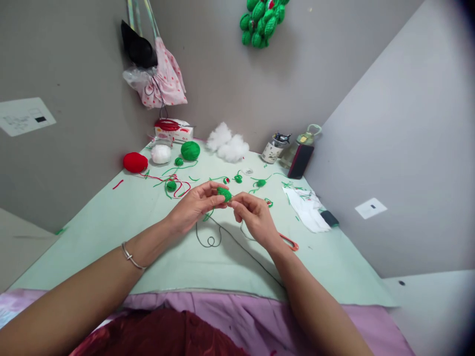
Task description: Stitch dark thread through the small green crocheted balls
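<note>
My left hand (198, 203) is closed on a small green crocheted piece (223, 194), its thumb in front and its fingers behind. At the right end of that piece, my right hand (252, 212) pinches something too small to make out. A green yarn tail (208, 215) hangs below the left hand. On the table under both hands lies a loose dark cord (241, 243), curled at its left part and running toward the right forearm. An orange-handled tool (289, 242) lies partly hidden behind the right wrist.
Red yarn (135, 162), white yarn (161, 154) and a green yarn ball (190, 151) sit at the back left. White stuffing (227, 143) lies at the back. A pen cup (272, 151), bottle (293, 153) and phone (301, 161) stand back right. Small green pieces (261, 183) lie mid-table.
</note>
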Tool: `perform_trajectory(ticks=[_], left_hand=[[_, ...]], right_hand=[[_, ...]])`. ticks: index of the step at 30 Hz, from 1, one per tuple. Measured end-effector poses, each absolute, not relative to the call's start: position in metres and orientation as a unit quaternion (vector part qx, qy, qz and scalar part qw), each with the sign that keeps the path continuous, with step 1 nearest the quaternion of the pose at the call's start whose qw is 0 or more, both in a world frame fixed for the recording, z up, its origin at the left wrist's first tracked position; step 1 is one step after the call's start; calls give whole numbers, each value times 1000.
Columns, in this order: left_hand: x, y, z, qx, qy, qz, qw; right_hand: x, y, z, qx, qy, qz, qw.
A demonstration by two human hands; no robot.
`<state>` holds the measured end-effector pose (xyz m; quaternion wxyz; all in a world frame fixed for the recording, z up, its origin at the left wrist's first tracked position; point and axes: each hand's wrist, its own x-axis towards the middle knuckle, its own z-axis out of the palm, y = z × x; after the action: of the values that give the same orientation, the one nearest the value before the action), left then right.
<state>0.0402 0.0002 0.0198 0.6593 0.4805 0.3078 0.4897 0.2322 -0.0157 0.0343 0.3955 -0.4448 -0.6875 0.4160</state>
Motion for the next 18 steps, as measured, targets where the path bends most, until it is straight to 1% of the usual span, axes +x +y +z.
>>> perform_trajectory(ticks=[6,10,12,14,15,16,18], left_hand=[[32,6,24,576,372,478,548],[9,21,26,495,414,586,490],[-1,25,27,484,450,636,399],[-5,25,27,503,469,659,303],[-4,23,28,514,466,662,285],[-1,20,29,524,453,658,295],[10,12,30,541,407,631,379]], right_hand=[[233,-13,36,-435,-654,438,438],[236,-13,39,-433,-646,449,439],[236,-13,37,-431,-645,452,440],[234,-13,36,-435,-646,448,441],[234,-13,35,-437,-648,445,438],[233,-13,34,-439,-651,443,433],[231,-13,33,-437,-659,446,420]])
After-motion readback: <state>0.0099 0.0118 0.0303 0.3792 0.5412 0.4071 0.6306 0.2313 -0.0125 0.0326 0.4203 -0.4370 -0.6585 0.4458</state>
